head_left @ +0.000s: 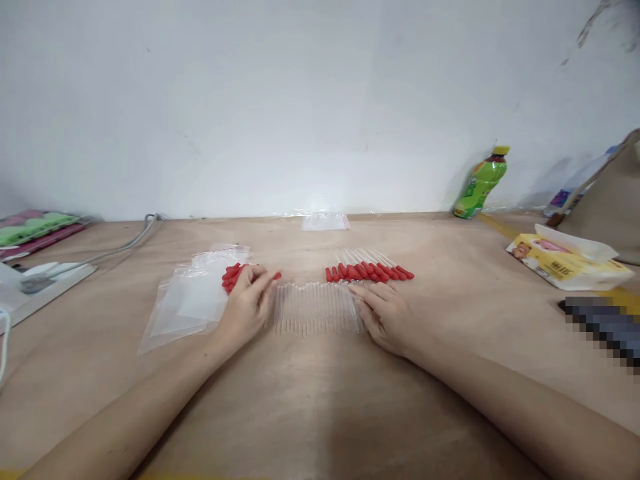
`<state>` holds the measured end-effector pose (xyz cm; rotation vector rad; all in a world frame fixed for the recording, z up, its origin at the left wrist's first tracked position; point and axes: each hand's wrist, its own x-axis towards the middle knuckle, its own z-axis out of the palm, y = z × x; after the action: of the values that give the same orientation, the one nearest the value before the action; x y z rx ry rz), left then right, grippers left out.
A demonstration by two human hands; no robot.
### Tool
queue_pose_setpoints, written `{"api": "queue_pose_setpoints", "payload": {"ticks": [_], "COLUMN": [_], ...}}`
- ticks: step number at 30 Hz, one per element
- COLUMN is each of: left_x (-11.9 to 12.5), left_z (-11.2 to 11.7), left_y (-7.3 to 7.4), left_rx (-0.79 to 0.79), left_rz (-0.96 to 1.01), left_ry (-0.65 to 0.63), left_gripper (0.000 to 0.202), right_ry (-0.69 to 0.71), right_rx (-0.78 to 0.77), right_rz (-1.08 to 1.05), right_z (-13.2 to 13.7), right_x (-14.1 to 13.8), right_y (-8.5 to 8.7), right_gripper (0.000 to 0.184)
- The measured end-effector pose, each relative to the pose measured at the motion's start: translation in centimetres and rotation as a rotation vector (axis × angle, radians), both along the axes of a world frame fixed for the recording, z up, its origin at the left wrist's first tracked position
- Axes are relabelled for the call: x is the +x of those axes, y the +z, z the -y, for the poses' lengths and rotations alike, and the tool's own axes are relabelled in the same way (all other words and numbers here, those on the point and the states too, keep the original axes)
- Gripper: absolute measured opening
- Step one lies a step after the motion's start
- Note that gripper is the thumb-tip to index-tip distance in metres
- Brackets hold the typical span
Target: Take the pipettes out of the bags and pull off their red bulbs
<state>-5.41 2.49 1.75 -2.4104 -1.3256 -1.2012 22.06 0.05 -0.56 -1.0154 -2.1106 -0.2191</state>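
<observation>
1. Tubes, clear and thin, lie side by side in a row (313, 308) on the table (320, 413), between the two hands.
2. Left hand (250, 295) is at the left end of this row. Its thumb and forefinger come together at the tips and pinch one red cap (277, 275). The small pile of red caps (231, 277) is just beside this hand, near the plastic bags (193, 303).
3. Right hand (387, 313) is at the right end of the row. Its fingers are bent and only a little apart, and they seem to touch the last tubes. Whether they pinch one, I cannot tell.
4. Behind the right part of the row lie tubes with red caps (357, 271), their red ends toward the person.
5. For good work, I think it is better to take one tube only, with a light pinch, because such thin tubes could roll or break.
6. The cap is best held by its sides, so that its mouth remains free, and both parts should be kept in one straight line.
</observation>
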Motion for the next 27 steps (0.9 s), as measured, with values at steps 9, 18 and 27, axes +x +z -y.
{"api": "queue_pose_setpoints", "payload": {"ticks": [9,18,27], "left_x": [-4.1,-7.0,-6.9], "left_z": [-2.9,-4.3,-3.7], "left_y": [4.3,4.7,5.4], "left_rx": [-0.221,-0.436,-0.488], "left_rz": [0.114,0.068,0.008], "left_ry": [0.323,0.336,0.379], "left_gripper": [0.041,0.032,0.029], "right_ry": [-0.059,0.034,0.061], "right_rx": [0.052,0.018,-0.037], "right_rz": [-0.052,0.06,0.104], "right_z": [-0.7,0.0,0.3], "right_x": [-2.4,-2.5,-2.4], "right_y": [-0.1,0.4,0.9], "right_gripper": [0.012,0.017,0.029]}}
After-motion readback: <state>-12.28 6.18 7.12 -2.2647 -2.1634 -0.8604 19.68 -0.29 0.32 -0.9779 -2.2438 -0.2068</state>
